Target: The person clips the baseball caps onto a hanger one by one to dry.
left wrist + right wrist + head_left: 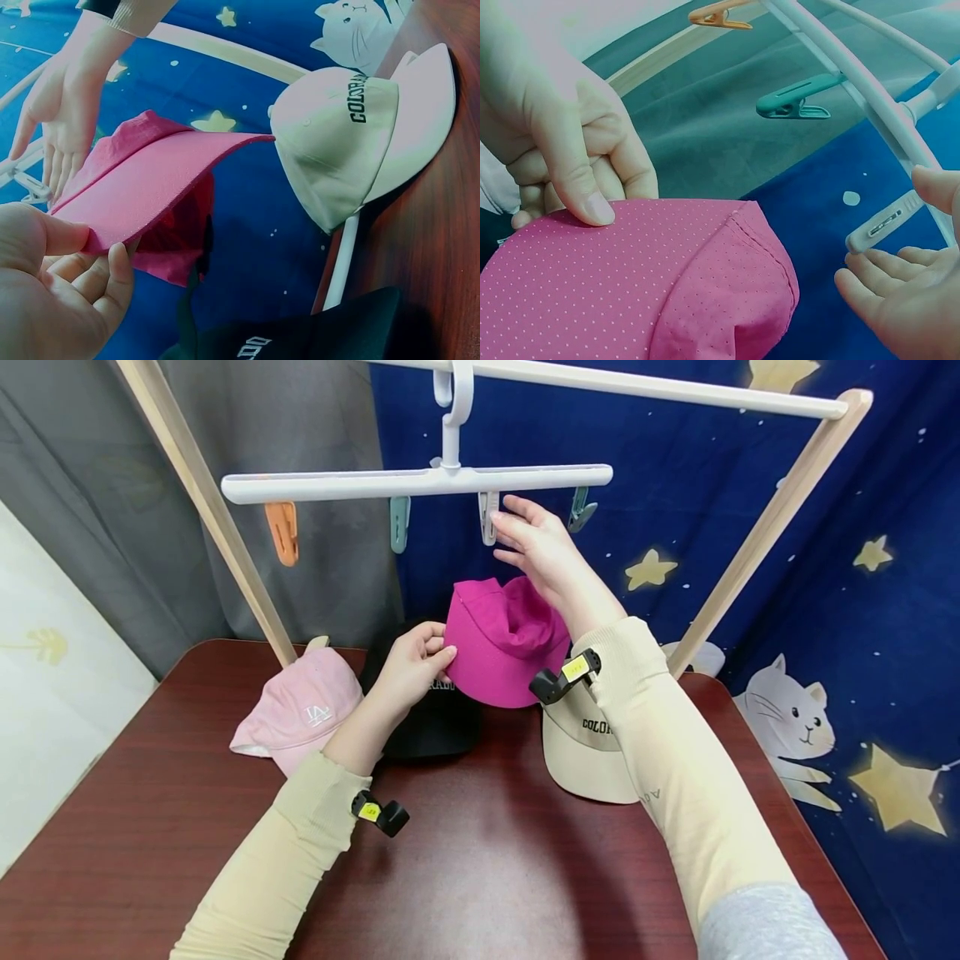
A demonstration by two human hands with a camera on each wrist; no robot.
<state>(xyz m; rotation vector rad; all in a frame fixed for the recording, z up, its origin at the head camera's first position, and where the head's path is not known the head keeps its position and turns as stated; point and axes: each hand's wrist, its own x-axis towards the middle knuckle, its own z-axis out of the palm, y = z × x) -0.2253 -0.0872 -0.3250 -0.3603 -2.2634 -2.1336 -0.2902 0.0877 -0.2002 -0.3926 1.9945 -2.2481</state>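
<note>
A magenta cap is held up in front of the hanger, its brim edge pinched between the thumb and fingers of my left hand. The left wrist view shows that brim tilted, with the cap's crown behind it. My right hand is raised above the cap, fingers extended beside a white clothespin that hangs from the white hanger bar. From the right wrist, the fingertips lie right at the lower end of that clothespin, and the thumb is apart, on its other side.
An orange clothespin, a teal one and a dark green one also hang from the bar. A wooden-legged rack carries the hanger. On the table sit pink, black and beige caps.
</note>
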